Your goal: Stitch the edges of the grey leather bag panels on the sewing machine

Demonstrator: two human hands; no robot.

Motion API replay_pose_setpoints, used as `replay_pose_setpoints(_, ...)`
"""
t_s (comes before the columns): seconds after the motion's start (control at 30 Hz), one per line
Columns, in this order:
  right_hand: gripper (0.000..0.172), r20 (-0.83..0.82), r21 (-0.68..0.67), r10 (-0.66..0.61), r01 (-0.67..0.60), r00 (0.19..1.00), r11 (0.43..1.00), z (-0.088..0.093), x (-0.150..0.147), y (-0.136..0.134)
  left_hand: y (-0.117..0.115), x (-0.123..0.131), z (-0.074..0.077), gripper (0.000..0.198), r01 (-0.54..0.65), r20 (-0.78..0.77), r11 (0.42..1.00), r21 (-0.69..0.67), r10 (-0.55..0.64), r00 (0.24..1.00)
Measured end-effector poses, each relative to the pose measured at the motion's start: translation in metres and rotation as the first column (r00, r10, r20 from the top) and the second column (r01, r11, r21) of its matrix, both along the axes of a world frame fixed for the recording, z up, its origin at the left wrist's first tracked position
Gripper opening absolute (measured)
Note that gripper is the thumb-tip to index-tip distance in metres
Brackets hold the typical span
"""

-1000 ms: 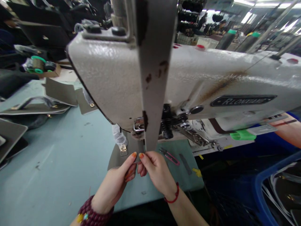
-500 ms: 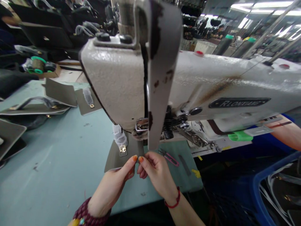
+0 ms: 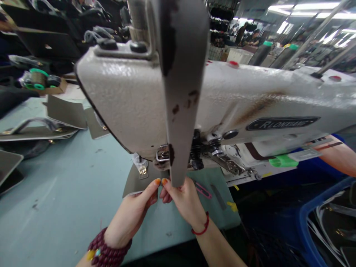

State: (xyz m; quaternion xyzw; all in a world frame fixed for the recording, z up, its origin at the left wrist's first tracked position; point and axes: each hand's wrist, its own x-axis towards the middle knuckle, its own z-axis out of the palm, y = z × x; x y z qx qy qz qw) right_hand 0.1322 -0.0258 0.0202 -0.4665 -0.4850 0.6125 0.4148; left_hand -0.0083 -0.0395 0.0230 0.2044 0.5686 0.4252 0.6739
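A flat grey panel [image 3: 132, 183] lies partly beneath the head of a white sewing machine [image 3: 125, 100]. On it sits a gold metal fitting [image 3: 142, 171] with a plastic-wrapped strap end [image 3: 138, 161]. My left hand [image 3: 137, 211] pinches the panel's near edge, thumb on top. My right hand [image 3: 186, 204] pinches that edge too, its thumb tip almost against the left one. The machine's upright grey bar hides part of my right hand. The needle area and the panel's far side are out of sight.
Pink thread snips [image 3: 203, 190] and a dark grey strip [image 3: 218, 196] lie right of my hands. Grey panels with handles [image 3: 39, 131] are stacked at left. A blue bin [image 3: 306, 215] holding more pieces stands at lower right. Thread spools [image 3: 39, 79] sit in a box.
The view has shifted, so the machine head looks larger and further left. Both hands keep their pinch and appear slightly higher, with the bar covering more of the right one.
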Motion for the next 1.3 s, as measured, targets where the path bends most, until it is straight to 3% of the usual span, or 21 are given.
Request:
replay_pose_setpoints(0.2,0.038,0.024,0.000,-0.019,0.019,1.000,1.000,0.003,-0.006,0.009,0.011,-0.005,0.001,0.034,0.065,0.065,0.990,0.122,-0.073,0.995)
replay_pose_setpoints(0.33,0.041,0.051,-0.029,-0.050,0.051,0.997,0.998,0.000,-0.010,0.014,0.018,-0.008,0.000,0.040,0.071,0.041,0.991,0.117,-0.076,0.996)
replay_pose_setpoints(0.53,0.038,0.005,-0.065,-0.088,0.088,0.996,0.994,-0.010,-0.016,0.010,0.028,-0.012,-0.006,0.042,-0.007,-0.095,0.995,0.098,0.016,0.995)
replay_pose_setpoints(0.73,0.044,-0.012,-0.094,-0.063,0.061,0.998,0.994,-0.014,-0.015,-0.002,0.036,-0.018,-0.010,0.034,0.049,-0.061,0.993,0.103,-0.043,0.997)
replay_pose_setpoints(0.87,0.049,-0.032,-0.116,-0.044,0.040,0.998,0.992,-0.015,-0.013,-0.007,0.037,-0.019,-0.013,0.052,0.082,-0.143,0.992,0.098,-0.068,0.987)
replay_pose_setpoints(0.97,0.050,-0.054,-0.142,-0.033,0.025,0.998,0.990,-0.018,-0.013,-0.010,0.037,-0.018,-0.015,0.053,0.107,-0.170,0.986,0.126,-0.085,0.982)
replay_pose_setpoints(1.3,0.047,-0.061,-0.158,0.025,-0.034,0.998,0.987,-0.013,-0.010,-0.018,0.036,-0.009,-0.009,0.052,0.020,-0.283,0.985,0.170,0.030,0.959)
